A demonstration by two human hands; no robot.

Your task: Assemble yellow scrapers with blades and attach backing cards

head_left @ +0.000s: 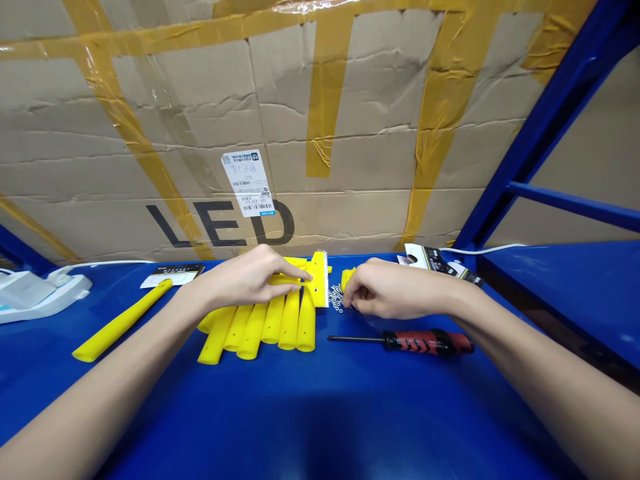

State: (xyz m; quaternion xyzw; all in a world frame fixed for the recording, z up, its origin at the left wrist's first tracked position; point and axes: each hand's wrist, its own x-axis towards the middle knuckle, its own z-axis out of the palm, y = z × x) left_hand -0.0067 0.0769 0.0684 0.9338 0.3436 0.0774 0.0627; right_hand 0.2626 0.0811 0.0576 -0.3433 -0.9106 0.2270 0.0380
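My left hand (255,277) grips a yellow scraper head (319,280) with a pale blade strip along its right edge; thumb and forefinger press on it. Under and in front of that hand, several yellow tube handles (287,323) lie side by side. My right hand (385,290) has its fingers curled together beside a small pile of silver screws (336,298). Whatever those fingertips pinch, if anything, is hidden. Small yellow pieces (347,277) show just behind them. Below the right hand lies a screwdriver (425,342) with a red and black handle, its shaft pointing left.
A single yellow handle (123,321) lies apart at left, near a printed card (173,275) and a white power strip (55,293). More printed cards (440,260) lie behind my right hand. A large taped carton (200,133) walls off the back; a blue frame post (530,127) rises at right.
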